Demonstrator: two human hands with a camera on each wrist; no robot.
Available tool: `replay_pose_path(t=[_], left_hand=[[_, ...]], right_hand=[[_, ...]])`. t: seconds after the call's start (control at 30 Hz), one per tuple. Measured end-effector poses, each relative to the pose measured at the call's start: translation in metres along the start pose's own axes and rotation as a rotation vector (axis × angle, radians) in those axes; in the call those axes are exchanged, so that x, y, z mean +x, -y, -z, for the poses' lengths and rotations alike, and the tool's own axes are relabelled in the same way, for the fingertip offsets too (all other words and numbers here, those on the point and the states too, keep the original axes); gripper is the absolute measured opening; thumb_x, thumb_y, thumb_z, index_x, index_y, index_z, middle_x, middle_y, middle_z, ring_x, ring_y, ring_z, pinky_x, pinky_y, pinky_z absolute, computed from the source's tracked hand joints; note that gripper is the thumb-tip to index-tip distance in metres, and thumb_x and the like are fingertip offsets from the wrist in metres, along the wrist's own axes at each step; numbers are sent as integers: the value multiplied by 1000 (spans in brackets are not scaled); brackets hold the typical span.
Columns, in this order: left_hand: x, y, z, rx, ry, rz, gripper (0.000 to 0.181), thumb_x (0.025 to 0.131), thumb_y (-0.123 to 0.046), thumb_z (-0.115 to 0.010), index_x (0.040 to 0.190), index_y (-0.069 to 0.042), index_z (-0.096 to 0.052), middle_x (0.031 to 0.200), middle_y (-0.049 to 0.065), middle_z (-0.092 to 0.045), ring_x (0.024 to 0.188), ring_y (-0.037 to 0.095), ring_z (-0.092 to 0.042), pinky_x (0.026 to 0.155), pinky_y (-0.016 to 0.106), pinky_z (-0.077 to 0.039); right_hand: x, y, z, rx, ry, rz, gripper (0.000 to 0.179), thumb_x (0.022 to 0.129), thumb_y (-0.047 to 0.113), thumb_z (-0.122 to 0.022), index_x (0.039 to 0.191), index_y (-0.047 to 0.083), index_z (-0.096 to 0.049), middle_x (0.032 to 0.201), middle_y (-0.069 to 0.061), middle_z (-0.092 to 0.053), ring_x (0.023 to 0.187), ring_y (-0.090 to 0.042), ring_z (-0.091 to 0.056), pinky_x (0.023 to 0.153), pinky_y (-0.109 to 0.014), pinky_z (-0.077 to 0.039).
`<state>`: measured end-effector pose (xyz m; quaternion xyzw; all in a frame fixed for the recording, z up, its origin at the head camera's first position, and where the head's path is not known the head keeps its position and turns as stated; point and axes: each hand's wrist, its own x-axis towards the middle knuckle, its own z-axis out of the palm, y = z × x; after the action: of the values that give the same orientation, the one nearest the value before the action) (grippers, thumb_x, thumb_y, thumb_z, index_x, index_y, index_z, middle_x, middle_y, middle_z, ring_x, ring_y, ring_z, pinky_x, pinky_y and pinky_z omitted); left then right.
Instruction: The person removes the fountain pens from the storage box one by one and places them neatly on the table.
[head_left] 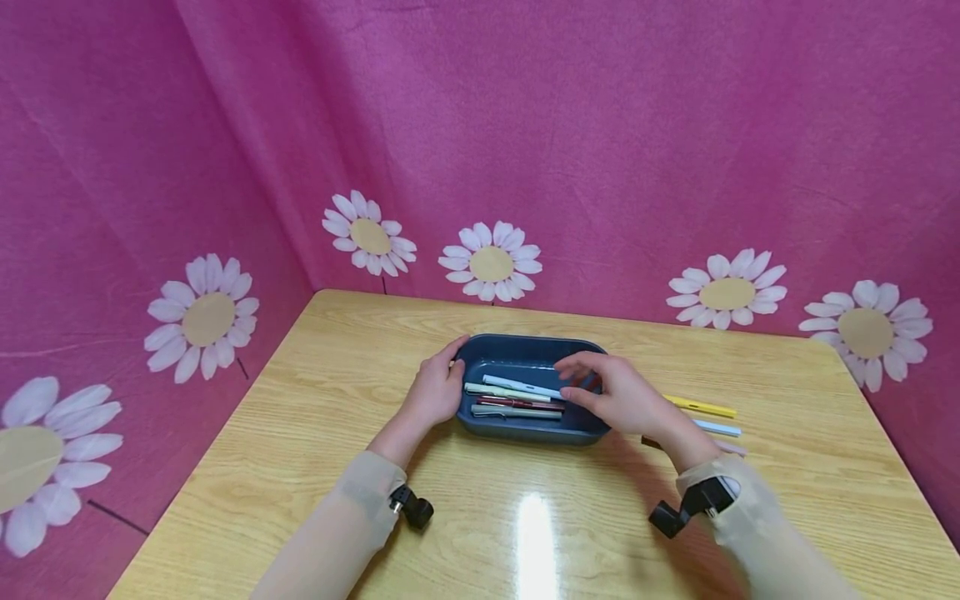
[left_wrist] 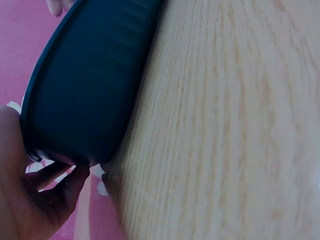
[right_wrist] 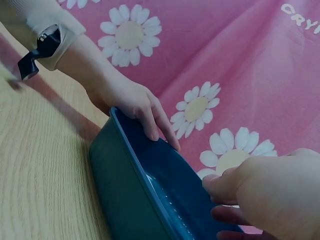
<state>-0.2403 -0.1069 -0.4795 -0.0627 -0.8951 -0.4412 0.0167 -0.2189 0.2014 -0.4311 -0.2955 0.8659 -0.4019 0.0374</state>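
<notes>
A dark blue oblong box (head_left: 525, 435) with rounded corners stands on the table. My left hand (head_left: 437, 387) grips its left end, thumb over the rim and fingers against the outer wall. Inside, side by side, lie a light blue pen (head_left: 517, 385), a pale green pen (head_left: 480, 389), a dark red pen (head_left: 498, 402) and a grey pen (head_left: 517, 412). Over the right end of the box is my right hand (head_left: 618, 392), its thumb tip right at the light blue pen's end. In the right wrist view its thumb and loosely bent fingers (right_wrist: 227, 215) stand apart, with no pen showing between them.
Right of the box, partly behind my right forearm, lie a yellow pen (head_left: 705, 407), a whitish pen (head_left: 718, 428) and a pale lilac pen (head_left: 731, 447). A pink curtain (head_left: 600, 150) with white daisies borders the wooden table (head_left: 360, 358) at the back and sides.
</notes>
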Motion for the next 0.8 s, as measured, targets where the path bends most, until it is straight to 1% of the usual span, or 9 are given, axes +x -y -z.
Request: replay_pose_path(t=[0.23, 0.47, 0.67, 0.8], left_hand=[[1, 1, 0, 3, 8, 19, 48, 114, -17, -43, 162, -14, -46, 156, 17, -53, 144, 34, -48, 119, 52, -37], [1, 1, 0, 8, -8, 5, 48, 113, -15, -43, 161, -15, -48, 155, 18, -54, 142, 33, -50, 118, 52, -38], [2, 0, 0, 11, -3, 7, 48, 114, -16, -42, 161, -14, -47, 155, 17, -53, 143, 34, -50, 118, 52, -38], [1, -1, 0, 10, -2, 16, 48, 114, -17, -43, 161, -15, -47, 155, 17, -53, 143, 35, -49, 119, 54, -37]], right_hand=[[18, 0, -8, -1, 48, -18, 33, 101, 10, -72, 133, 1, -69, 118, -14, -72, 104, -21, -68, 87, -43, -56], [31, -6, -12, -4, 68, 15, 33, 100, 8, -73, 132, -2, -68, 117, -16, -72, 102, -23, -68, 85, -43, -58], [39, -9, -17, 6, 88, -7, 33, 100, 8, -74, 131, -2, -69, 121, -15, -72, 105, -25, -68, 90, -46, -57], [44, -12, -23, 18, 106, -30, 33, 100, 8, -73, 130, -4, -69, 120, -15, -72, 105, -26, -68, 89, -45, -57]])
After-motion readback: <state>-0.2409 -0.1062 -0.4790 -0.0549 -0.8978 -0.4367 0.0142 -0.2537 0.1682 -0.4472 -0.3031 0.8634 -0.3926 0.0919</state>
